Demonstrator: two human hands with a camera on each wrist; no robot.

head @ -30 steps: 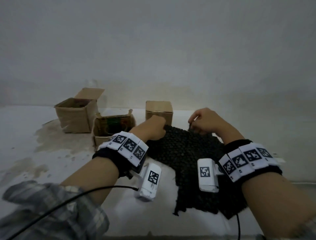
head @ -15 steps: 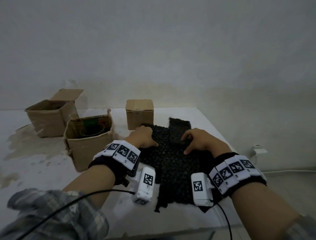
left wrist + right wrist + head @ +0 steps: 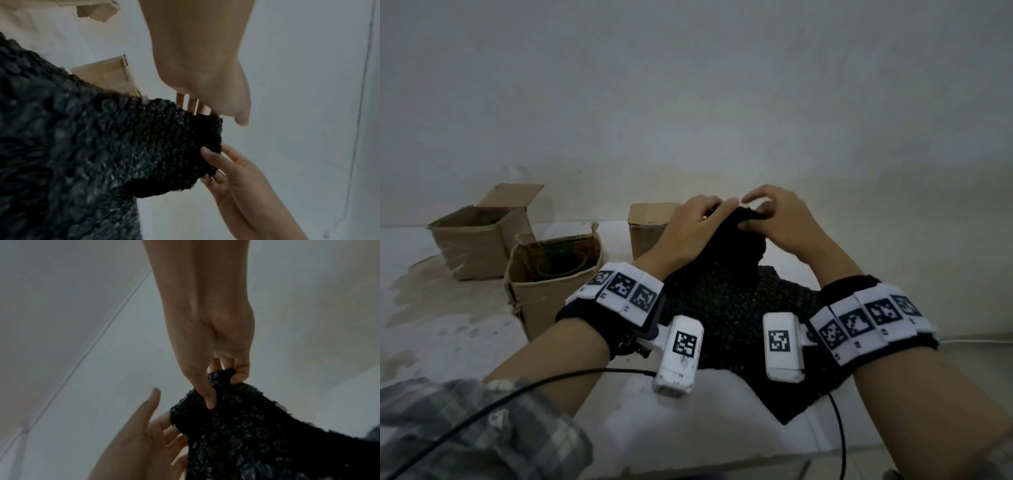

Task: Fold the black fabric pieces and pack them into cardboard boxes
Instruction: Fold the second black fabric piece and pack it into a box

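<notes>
A black bubbly fabric piece (image 3: 726, 301) lies on the white table (image 3: 722, 407), its far end lifted into a hump. My right hand (image 3: 753, 216) pinches that raised end between thumb and curled fingers, shown plainly in the right wrist view (image 3: 220, 384). My left hand (image 3: 709, 212) is beside it, its straight fingers (image 3: 191, 105) behind the fabric (image 3: 123, 146) and its thumb clear of it. A small closed cardboard box (image 3: 647, 226) stands just behind my left hand. Two open cardboard boxes stand to the left: a near one (image 3: 544, 301) and a far one (image 3: 476, 243).
The near open box holds a dark round thing with coloured bits. A wall rises close behind the table. The table's right edge runs just past my right wrist, with a white cable (image 3: 962, 341) beyond it. The table's left side is stained.
Half a second ago both hands lay flat on the fabric spread on the table. Now they are raised with its far end lifted off the table and bunched between them.
</notes>
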